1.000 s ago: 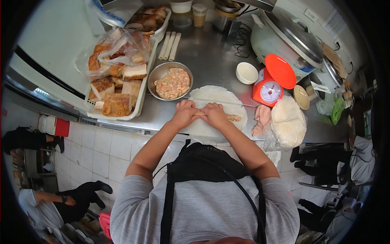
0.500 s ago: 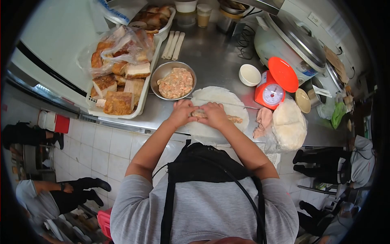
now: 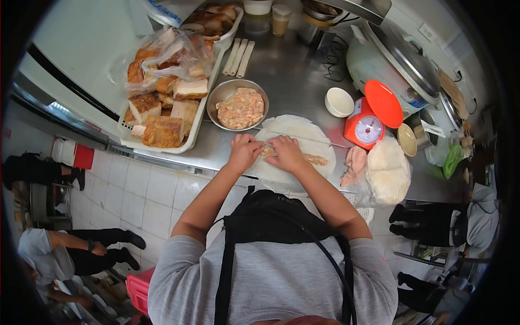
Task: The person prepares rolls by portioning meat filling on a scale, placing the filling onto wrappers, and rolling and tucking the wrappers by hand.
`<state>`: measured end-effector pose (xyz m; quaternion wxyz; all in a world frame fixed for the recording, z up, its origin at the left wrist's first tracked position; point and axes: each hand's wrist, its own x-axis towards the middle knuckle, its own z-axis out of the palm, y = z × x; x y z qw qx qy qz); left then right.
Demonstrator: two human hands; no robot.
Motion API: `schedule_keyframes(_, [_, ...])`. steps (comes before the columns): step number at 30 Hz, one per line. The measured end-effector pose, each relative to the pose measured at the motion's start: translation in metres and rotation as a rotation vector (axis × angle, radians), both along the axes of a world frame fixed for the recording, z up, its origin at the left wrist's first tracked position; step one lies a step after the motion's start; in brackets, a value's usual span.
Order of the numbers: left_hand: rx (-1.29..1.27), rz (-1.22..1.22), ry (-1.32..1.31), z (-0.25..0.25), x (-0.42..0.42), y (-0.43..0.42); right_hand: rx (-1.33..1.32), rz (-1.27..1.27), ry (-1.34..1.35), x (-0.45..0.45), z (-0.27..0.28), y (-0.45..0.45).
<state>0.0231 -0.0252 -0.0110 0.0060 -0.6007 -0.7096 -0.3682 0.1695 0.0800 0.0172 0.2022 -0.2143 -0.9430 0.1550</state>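
A thin round white wrapper (image 3: 303, 130) lies on the steel counter, with a strip of minced meat filling (image 3: 315, 160) across it. My left hand (image 3: 245, 153) is closed at the strip's left end, its fingertips bent inward. Over the strip's middle, my right hand (image 3: 286, 154) has curled fingers pressed on the filling. My fingers partly hide the meat between them. A metal bowl (image 3: 210, 108) holding more minced meat filling (image 3: 241, 108) stands just beyond my left hand. To the right are a crumpled pinkish item (image 3: 355, 165) and a bagged stack of wrappers (image 3: 387, 170).
A red kitchen scale (image 3: 364, 127) and a small white bowl (image 3: 339, 102) stand behind the wrapper. Three white rolls (image 3: 238, 57) lie farther back. At left is a white basket (image 3: 190, 142) of cooked meat chunks. A large lidded pot (image 3: 379, 70) sits back right. Other people stand behind me on both sides.
My hands have moved slightly apart, showing more of the filling between them. The view has shifted a little, so the counter items appear slightly farther right.
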Motion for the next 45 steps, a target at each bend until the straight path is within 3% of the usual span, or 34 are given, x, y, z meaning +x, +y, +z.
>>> schedule_keyframes(6, [0.008,0.043,-0.035,0.000,-0.003,-0.012,-0.063,-0.019,-0.291,-0.009,0.001,-0.001])
schedule_keyframes(12, [0.005,0.075,-0.042,0.000,-0.005,-0.017,0.015,-0.052,-0.114,-0.008,0.013,-0.011])
schedule_keyframes(18, [-0.002,0.084,-0.055,0.001,-0.006,-0.021,-0.050,0.011,-0.276,-0.021,-0.004,-0.004])
schedule_keyframes(21, [0.020,0.073,-0.041,0.003,-0.002,-0.018,-0.062,-0.057,-0.134,-0.013,0.014,-0.010])
schedule_keyframes(27, [-0.045,-0.013,-0.025,0.005,0.015,-0.003,-0.123,-0.126,-0.308,0.003,0.007,-0.003])
schedule_keyframes(30, [-0.076,-0.035,0.004,0.001,0.014,0.004,-0.145,-0.006,-0.230,0.005,-0.001,0.005])
schedule_keyframes(33, [-0.094,-0.070,0.025,0.003,0.009,0.004,-0.112,-0.040,-0.159,0.015,0.013,0.007])
schedule_keyframes(36, [-0.080,-0.108,0.028,0.013,0.015,0.003,-0.152,-0.013,-0.314,0.018,0.007,0.014])
schedule_keyframes(42, [-0.071,-0.126,0.071,0.009,0.017,0.008,-0.141,0.006,-0.187,0.023,0.011,0.018])
schedule_keyframes(45, [-0.041,-0.131,0.058,0.014,0.026,0.013,-0.139,-0.001,-0.290,0.036,0.015,0.022])
